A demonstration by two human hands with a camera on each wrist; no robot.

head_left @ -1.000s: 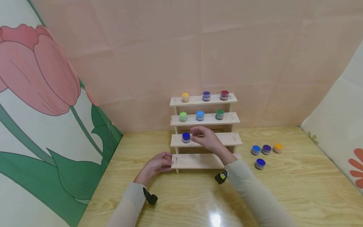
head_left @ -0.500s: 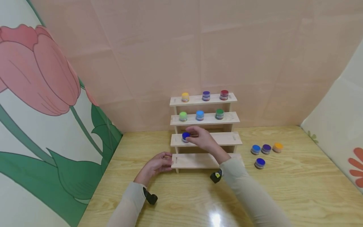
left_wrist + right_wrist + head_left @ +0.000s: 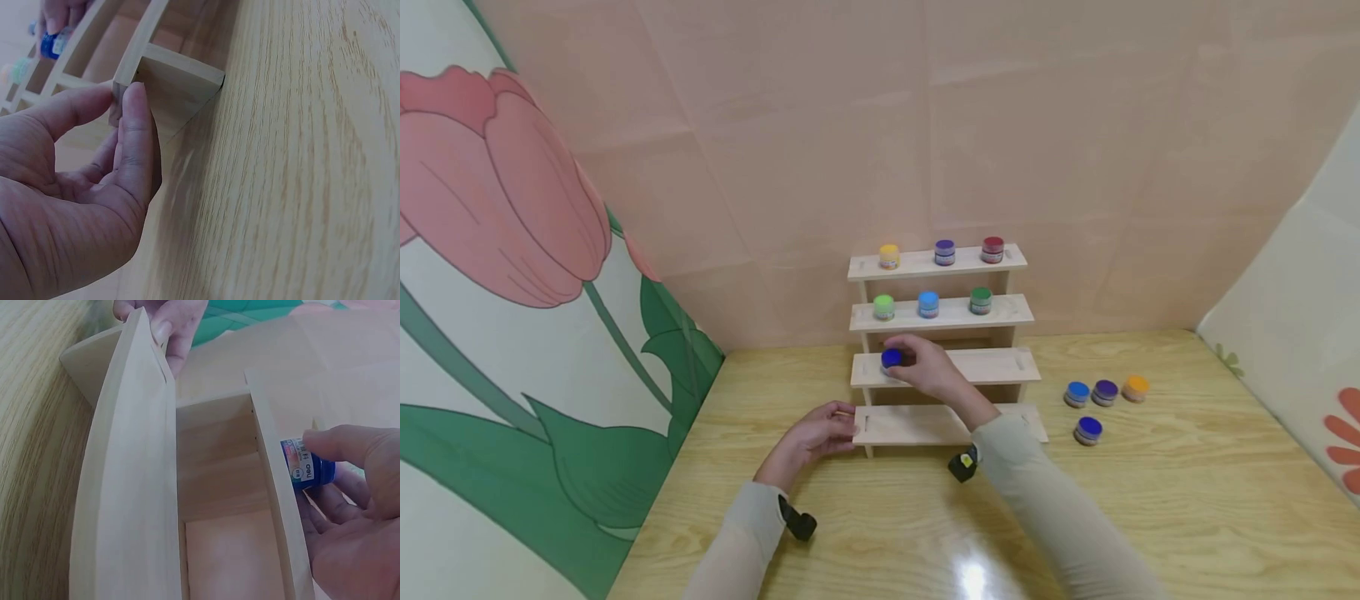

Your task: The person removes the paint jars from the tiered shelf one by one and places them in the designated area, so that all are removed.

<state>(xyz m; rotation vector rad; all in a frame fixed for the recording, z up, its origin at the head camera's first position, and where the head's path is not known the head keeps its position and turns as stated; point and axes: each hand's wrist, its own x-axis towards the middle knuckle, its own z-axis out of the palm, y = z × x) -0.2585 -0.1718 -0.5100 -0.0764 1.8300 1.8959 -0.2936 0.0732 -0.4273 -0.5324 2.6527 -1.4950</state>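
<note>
A stepped wooden shelf rack point(image 3: 917, 425) with tiers stands on the table. Its bottom tier's left end is pinched between thumb and fingers of my left hand point(image 3: 812, 435); the left wrist view shows this grip on the board's edge point(image 3: 130, 69). On the left of the second tier from the bottom, my right hand point(image 3: 931, 367) holds a small blue-lidded paint jar point(image 3: 891, 358) between thumb and fingers. In the right wrist view that jar point(image 3: 303, 464) stands upright on the board, its label showing.
Upper tiers bear a light green jar point(image 3: 883, 307), a light blue jar point(image 3: 928, 305), a dark green jar point(image 3: 981, 301), a yellow jar point(image 3: 889, 257), a purple jar point(image 3: 944, 252) and a red jar point(image 3: 992, 249). Several more jars, one orange point(image 3: 1136, 388), sit on the table point(image 3: 1187, 483) at right.
My right hand has moved left from beside the blue-lidded jar and has closed its thumb and fingers on it. My left hand has stayed on the rack's end.
</note>
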